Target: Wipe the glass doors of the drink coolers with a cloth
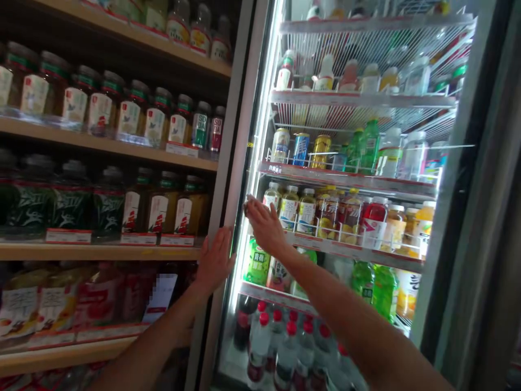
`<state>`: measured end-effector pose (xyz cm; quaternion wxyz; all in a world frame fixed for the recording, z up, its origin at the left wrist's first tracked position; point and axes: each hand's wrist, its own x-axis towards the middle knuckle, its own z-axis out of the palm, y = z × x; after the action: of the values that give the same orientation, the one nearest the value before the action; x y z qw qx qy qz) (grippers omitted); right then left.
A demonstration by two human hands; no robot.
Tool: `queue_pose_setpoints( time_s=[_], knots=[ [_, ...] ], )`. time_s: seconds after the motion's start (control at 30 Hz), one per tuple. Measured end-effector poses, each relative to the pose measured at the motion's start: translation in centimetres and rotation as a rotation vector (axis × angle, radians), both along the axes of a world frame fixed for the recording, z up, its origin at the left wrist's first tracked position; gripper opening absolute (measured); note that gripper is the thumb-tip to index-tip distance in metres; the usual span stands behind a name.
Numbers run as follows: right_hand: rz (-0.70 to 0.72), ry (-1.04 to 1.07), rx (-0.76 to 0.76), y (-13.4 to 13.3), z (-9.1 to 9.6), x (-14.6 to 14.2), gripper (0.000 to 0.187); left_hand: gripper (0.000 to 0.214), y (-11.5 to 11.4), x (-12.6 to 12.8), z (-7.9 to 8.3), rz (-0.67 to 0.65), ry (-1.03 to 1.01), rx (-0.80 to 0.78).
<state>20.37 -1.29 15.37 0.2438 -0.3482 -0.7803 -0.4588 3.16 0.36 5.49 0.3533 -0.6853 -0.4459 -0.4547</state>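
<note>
Okay: open drinks fridge (345,179) fills the 3 o'clock side, with wooden shelves (101,145) of jars and bottles at 9 o'clock. The fridge frame (238,163) runs upright between them. Left hand (215,258), just 7 o'clock of centre, is open with its palm flat on that frame. Right hand (264,222) at centre has its fingers stretched toward 10 o'clock; can't tell if they pinch anything. Nearest item is the yellow-cap bottle (272,196), just beside the hand at its 1 o'clock, on the middle shelf.

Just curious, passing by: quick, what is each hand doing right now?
Left hand: open, flat against the fridge frame.
Right hand: by the bottle shelf, grip cannot be told.
</note>
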Motion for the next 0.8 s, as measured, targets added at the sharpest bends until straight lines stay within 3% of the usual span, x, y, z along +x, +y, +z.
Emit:
queue_pose_setpoints(
  time_s=[0.17,0.3,0.37,0.57,0.73,0.8],
  knots=[
    [0.09,-0.325,0.0,0.2,2.6,0.6,0.042,0.06,0.3,0.7,3.8,0.005,-0.001,0.066],
    [-0.026,-0.078,0.107,0.4,8.0,2.0,0.046,0.059,0.5,1.0,6.4,-0.021,-0.002,0.107],
    [-0.066,0.03,0.156,0.3,9.6,2.6,0.047,0.058,0.6,1.2,7.6,-0.027,-0.001,0.128],
    [0.015,-0.268,0.085,-0.5,9.0,3.8,0.047,0.053,0.3,2.0,11.2,-0.012,-0.016,0.141],
    [-0.149,0.124,0.191,-1.3,14.2,5.9,0.046,0.052,-0.2,3.4,13.7,-0.017,-0.011,0.126],
    [-0.175,0.17,0.209,-1.8,14.8,6.9,0.044,0.051,-0.4,4.2,14.6,-0.033,0.004,0.132]
  ],
)
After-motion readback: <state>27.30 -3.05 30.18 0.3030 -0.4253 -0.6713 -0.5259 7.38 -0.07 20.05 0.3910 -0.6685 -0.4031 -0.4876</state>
